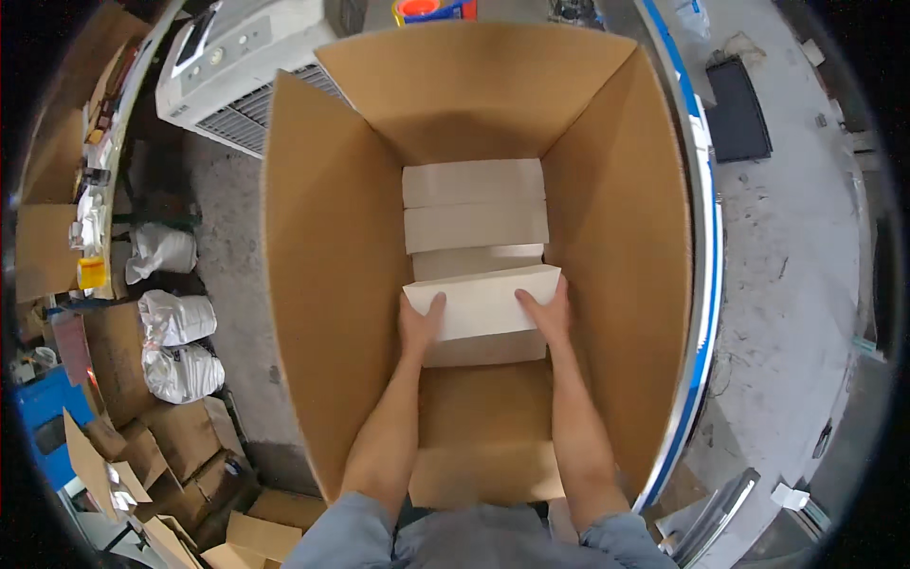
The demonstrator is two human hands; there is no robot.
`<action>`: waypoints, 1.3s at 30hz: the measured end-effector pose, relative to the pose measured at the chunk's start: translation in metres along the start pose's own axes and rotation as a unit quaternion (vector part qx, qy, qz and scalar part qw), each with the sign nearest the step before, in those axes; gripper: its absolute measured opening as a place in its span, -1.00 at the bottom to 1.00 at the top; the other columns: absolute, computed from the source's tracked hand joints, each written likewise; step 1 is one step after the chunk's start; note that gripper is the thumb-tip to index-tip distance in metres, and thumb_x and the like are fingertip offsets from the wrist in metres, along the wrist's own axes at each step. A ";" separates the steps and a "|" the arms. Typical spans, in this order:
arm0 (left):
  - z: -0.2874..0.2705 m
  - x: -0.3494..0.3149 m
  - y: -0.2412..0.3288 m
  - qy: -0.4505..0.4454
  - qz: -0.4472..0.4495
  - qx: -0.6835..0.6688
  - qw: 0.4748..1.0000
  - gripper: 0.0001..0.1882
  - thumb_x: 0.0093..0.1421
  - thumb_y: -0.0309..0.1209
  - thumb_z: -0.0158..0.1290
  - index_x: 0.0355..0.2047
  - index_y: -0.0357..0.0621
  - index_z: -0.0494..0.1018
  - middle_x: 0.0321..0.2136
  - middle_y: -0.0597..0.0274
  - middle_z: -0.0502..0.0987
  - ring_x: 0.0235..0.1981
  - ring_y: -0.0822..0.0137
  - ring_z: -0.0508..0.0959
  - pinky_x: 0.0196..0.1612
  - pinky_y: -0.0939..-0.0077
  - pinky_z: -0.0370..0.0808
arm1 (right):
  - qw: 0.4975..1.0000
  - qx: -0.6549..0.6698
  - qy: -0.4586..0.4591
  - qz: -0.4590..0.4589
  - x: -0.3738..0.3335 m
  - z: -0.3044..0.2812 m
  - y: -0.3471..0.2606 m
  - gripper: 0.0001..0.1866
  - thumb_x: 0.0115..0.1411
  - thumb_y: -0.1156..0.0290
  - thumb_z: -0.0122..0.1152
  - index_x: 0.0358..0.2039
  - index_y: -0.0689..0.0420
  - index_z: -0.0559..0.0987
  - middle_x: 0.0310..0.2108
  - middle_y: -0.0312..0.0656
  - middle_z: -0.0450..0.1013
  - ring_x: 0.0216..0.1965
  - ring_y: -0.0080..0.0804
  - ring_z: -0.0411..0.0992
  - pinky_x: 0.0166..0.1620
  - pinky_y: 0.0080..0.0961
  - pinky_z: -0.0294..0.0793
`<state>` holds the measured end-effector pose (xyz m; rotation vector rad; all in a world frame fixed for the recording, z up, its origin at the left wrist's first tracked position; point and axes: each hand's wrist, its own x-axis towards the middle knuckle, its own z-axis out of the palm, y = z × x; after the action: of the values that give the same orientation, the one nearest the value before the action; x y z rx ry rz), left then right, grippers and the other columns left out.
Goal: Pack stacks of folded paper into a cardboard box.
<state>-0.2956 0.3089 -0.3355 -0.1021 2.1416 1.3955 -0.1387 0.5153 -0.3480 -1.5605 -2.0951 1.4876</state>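
Both my arms reach down into a large, open cardboard box (327, 284). Between my hands is a white carton (488, 302), long and narrow, tilted slightly with its right end higher. My left hand (420, 321) grips its left end, thumb on the near face. At the right end my right hand (548, 308) does the same; the fingers behind both ends are mostly hidden. Beyond it, more white cartons (476, 228) lie side by side in the box. Another white carton (485, 350) shows just below the held one, on the near side.
A white appliance with a grille (237, 57) stands at the far left of the box. White sacks (180, 346) and opened cardboard boxes (194, 455) lie along the left. A blue-and-white edge (703, 313) runs close along the right side, with grey floor (777, 284) beyond.
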 end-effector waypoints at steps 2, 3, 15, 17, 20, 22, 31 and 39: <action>0.012 0.030 -0.028 0.013 0.017 0.010 1.000 -0.37 0.12 -0.22 0.30 0.06 -0.37 0.33 -0.08 -0.01 0.54 -0.06 0.17 0.53 0.05 0.29 0.44 | 0.999 -0.006 0.027 -0.016 0.029 0.030 0.042 -0.11 -0.05 0.27 0.53 0.20 0.30 0.22 0.05 0.02 0.41 0.06 -0.22 0.41 0.12 -0.29 0.41; 0.021 0.041 -0.034 0.008 0.011 0.012 1.000 -0.37 0.12 -0.22 0.30 0.06 -0.37 0.33 -0.08 -0.01 0.54 -0.06 0.17 0.53 0.05 0.29 0.44 | 0.998 -0.013 0.056 -0.035 0.040 0.039 0.060 -0.10 -0.07 0.27 0.54 0.19 0.31 0.23 0.03 0.03 0.42 0.04 -0.21 0.42 0.11 -0.30 0.42; 0.071 0.134 -0.106 0.088 0.035 0.054 0.994 -0.11 -0.01 -0.09 0.36 0.22 -0.31 0.26 0.03 -0.11 0.53 0.07 -0.01 0.52 0.13 0.24 0.42 | 0.993 0.055 0.069 0.075 0.105 0.097 0.089 -0.03 -0.13 0.21 0.60 0.21 0.30 0.25 0.09 0.01 0.41 0.05 -0.21 0.42 0.10 -0.32 0.43; 0.061 0.139 -0.122 0.139 -0.008 0.154 0.978 -0.07 -0.02 -0.04 0.36 0.22 -0.34 0.25 0.05 -0.15 0.50 0.08 -0.03 0.51 0.14 0.21 0.41 | 0.995 0.061 0.061 0.043 0.106 0.108 0.089 0.00 -0.13 0.20 0.60 0.23 0.31 0.23 0.10 0.01 0.40 0.06 -0.20 0.41 0.12 -0.33 0.41; 0.088 0.128 -0.108 0.059 -0.005 0.055 0.997 0.00 -0.04 0.02 0.35 0.23 -0.41 0.21 0.09 -0.20 0.47 0.12 -0.07 0.48 0.15 0.18 0.40 | 0.996 0.040 0.082 0.013 0.114 0.088 0.117 0.04 -0.13 0.19 0.60 0.26 0.31 0.20 0.12 0.04 0.38 0.10 -0.18 0.38 0.16 -0.33 0.38; 0.082 0.137 -0.113 0.072 0.011 0.075 0.994 -0.07 0.00 -0.06 0.35 0.23 -0.38 0.22 0.07 -0.15 0.48 0.08 -0.03 0.48 0.15 0.21 0.40 | 0.996 0.047 0.077 0.001 0.115 0.095 0.109 0.05 -0.12 0.18 0.60 0.27 0.31 0.18 0.14 0.05 0.37 0.12 -0.17 0.37 0.18 -0.32 0.37; 0.074 0.151 -0.134 0.117 0.032 0.173 0.977 -0.23 0.09 -0.17 0.30 0.19 -0.34 0.26 0.03 -0.13 0.50 0.04 0.01 0.51 0.12 0.21 0.41 | 0.996 -0.036 0.083 0.024 0.105 0.095 0.077 0.10 -0.05 0.09 0.52 0.32 0.37 0.09 0.23 0.16 0.27 0.23 -0.01 0.30 0.27 -0.28 0.27; 0.082 0.142 -0.109 0.089 0.004 0.150 0.985 -0.04 0.13 -0.02 0.20 0.30 -0.48 0.06 0.20 -0.34 0.31 0.23 -0.16 0.33 0.28 0.21 0.27 | 0.986 -0.092 0.136 -0.014 0.117 0.079 0.094 0.01 0.01 0.14 0.45 0.31 0.37 0.13 0.24 0.21 0.26 0.24 0.03 0.29 0.28 -0.27 0.26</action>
<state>-0.3400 0.3648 -0.5193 -0.1044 2.4778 1.0868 -0.1785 0.5560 -0.5073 -1.6777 -2.1304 1.0278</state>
